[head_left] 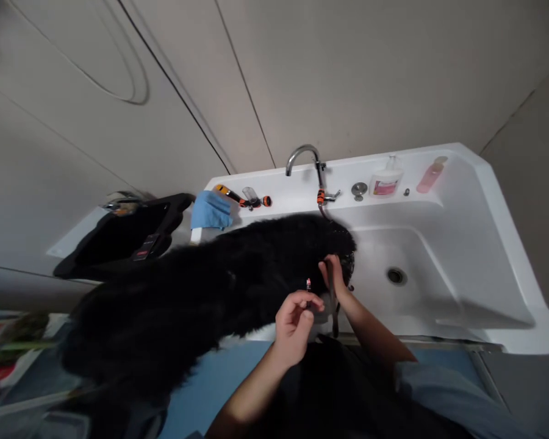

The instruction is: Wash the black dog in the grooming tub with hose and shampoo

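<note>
a large black dog (pixel 201 292) with long fur lies across the left rim of a white tub (pixel 489 244), its front end hanging over the tub's basin and its rear well out to the left of the tub. the right hand (pixel 336 275) rests on the fur at that front end, just inside the tub's near edge, fingers bent into the coat. whether it grips anything cannot be told. a dark strap (pixel 334 314) hangs down from under this hand over the tub's near rim. the left hand (pixel 295 323) is just outside the near rim, close beside the right hand but not touching it, fingertips pinched together on a small red-tipped piece (pixel 308 284) that sticks up from them.

on the tub's back ledge stand a curved faucet (pixel 303 153), a hose with an orange collar (pixel 321 196), a pump bottle (pixel 385 182) and a pink bottle (pixel 431 174). at the ledge's left end lie a blue cloth (pixel 210 210) and an orange and black nozzle (pixel 238 196). the drain (pixel 396 276) sits in the tub floor, right of the dog. a black basin (pixel 123 235) lies left of the tub.
</note>
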A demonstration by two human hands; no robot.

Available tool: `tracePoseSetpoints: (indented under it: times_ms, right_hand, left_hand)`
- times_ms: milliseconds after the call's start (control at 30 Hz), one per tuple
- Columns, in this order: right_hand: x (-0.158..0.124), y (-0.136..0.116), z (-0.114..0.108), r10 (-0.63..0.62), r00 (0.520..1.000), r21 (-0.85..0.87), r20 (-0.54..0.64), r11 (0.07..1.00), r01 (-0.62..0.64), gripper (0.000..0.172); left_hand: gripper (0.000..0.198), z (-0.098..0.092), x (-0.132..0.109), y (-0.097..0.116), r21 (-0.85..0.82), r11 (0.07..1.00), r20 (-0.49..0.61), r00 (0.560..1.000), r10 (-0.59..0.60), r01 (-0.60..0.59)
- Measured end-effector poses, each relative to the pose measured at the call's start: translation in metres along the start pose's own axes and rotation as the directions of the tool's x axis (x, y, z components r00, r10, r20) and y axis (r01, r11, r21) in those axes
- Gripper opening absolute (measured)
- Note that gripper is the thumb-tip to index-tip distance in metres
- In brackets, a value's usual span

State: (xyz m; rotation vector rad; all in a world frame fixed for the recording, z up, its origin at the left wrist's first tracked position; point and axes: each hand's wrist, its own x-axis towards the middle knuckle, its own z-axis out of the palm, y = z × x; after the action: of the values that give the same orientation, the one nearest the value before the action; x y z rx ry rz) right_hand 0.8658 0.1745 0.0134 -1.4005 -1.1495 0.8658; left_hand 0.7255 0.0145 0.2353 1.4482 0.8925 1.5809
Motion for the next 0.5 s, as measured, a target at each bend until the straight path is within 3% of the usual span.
tracePoseSetpoints:
  times_ms: [167, 233, 333, 500]
  right_hand:
    - [0.024, 0.004, 0.017, 0.136, 0.989, 0.039, -0.056, 0.990, -0.134, 0.031]
    - [0.031, -0.004, 0.033, 0.021, 1.000, 0.071, 0.015, 0.997, -0.022, 0.030]
    - [0.044, -0.014, 0.047, -0.204, 0.973, 0.118, 0.105, 0.974, 0.192, 0.025]
    - [0.076, -0.017, 0.042, -0.058, 0.997, -0.006, -0.042, 0.998, 0.057, 0.027]
  left_hand:
    - [0.035, 0.005, -0.022, -0.040, 0.159, 0.961, -0.121, 0.970, -0.209, 0.227]
    - [0.038, 0.001, -0.034, -0.050, 0.227, 0.933, -0.181, 0.953, -0.243, 0.281]
    - [0.041, -0.012, -0.052, -0.062, 0.339, 0.898, -0.239, 0.949, -0.208, 0.282]
    - [0.040, -0.047, -0.103, -0.072, 0.490, 0.830, -0.259, 0.953, -0.155, 0.268]
